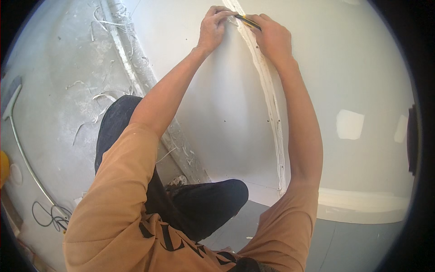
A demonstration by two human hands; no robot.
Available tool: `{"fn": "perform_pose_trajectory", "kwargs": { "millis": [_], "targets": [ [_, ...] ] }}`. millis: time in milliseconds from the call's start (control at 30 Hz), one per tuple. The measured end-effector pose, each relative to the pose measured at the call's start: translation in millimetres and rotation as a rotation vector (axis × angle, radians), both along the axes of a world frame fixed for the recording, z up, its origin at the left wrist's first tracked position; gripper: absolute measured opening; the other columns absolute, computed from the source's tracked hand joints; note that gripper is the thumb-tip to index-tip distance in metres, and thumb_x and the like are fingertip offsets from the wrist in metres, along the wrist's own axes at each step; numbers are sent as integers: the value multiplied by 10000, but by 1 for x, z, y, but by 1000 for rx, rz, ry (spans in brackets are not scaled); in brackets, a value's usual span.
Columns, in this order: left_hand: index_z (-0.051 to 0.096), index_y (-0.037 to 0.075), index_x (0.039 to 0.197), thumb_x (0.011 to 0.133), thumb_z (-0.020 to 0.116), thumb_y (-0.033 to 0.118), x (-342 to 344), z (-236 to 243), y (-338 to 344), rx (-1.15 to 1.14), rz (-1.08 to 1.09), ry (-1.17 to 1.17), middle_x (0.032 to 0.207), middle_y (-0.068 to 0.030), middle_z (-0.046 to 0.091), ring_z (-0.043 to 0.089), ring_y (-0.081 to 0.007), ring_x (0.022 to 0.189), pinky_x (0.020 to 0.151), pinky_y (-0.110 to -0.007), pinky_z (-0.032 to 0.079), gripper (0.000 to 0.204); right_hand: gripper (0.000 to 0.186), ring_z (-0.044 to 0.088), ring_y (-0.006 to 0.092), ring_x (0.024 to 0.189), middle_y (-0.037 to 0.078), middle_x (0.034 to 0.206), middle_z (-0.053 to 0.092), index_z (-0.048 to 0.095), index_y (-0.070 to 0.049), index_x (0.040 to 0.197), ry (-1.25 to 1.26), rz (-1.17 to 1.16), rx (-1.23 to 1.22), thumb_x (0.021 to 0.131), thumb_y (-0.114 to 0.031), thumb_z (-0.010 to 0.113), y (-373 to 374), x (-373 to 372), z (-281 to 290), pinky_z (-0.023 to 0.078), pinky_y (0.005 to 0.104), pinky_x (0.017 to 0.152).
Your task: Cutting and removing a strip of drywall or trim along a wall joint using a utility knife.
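Observation:
My right hand (273,40) grips a black-and-yellow utility knife (248,21) against a pale wallboard panel (213,99). The knife points left, its tip at the top of a rough white seam (267,86) that runs down the board. Across from it, my left hand (213,28) has its fingers drawn together at the knife's tip. Whatever lies between those fingers is too small to make out.
Thin white strips (105,96) litter the grey floor (54,109) on the left, beside a dusty white-streaked rail (129,68). A long-handled tool (27,158) lies farther left near a black cable (52,217). White patches (350,124) mark the board at right.

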State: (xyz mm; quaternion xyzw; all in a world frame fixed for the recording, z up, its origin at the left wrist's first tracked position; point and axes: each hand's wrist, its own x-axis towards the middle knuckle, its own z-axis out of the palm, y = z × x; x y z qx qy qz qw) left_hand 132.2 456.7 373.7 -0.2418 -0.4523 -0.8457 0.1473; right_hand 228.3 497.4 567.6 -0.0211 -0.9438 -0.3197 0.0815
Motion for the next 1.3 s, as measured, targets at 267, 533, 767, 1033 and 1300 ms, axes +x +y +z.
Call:
{"fn": "perform_pose_trajectory", "kwargs": {
  "millis": [267,533,767,1033,1300],
  "targets": [
    [850,143,1194,962,636,-106,4,-9,6,-69,21,98,1282,-84,708,661,-302,1225,1065,-411,573,402,286,764,328,897,27,1099,760,773,-222,1296,15,20,-77,1021,-178,710,3,25,-7,615,458,779],
    [822,146,1234,985,586,-73,10,-15,5,-119,-26,184,1356,-93,689,633,-326,1291,1108,-442,549,407,293,761,322,902,42,1106,747,770,-208,1305,35,-39,-134,1016,-183,727,1,49,-9,605,452,774],
    [593,144,1579,1029,619,66,43,-34,-4,-224,-58,313,1725,-149,474,517,-394,1506,1298,-492,407,556,339,721,302,829,33,1072,710,758,-226,1368,340,-31,-384,1029,-229,742,-11,111,-6,578,430,727],
    [513,29,1568,1112,554,163,116,-75,0,-317,-121,415,1538,-241,511,457,-444,1423,1250,-555,389,477,293,738,308,823,29,1025,731,781,-226,1320,249,-8,-281,1034,-228,715,-12,107,3,586,431,706],
    [531,-8,1488,1130,522,69,107,-29,18,10,-3,-112,1373,-185,558,609,-276,1211,1051,-413,511,366,281,756,332,859,48,995,757,809,-232,1253,107,15,-172,1007,-159,693,2,56,-7,602,473,738]
  ]
}}
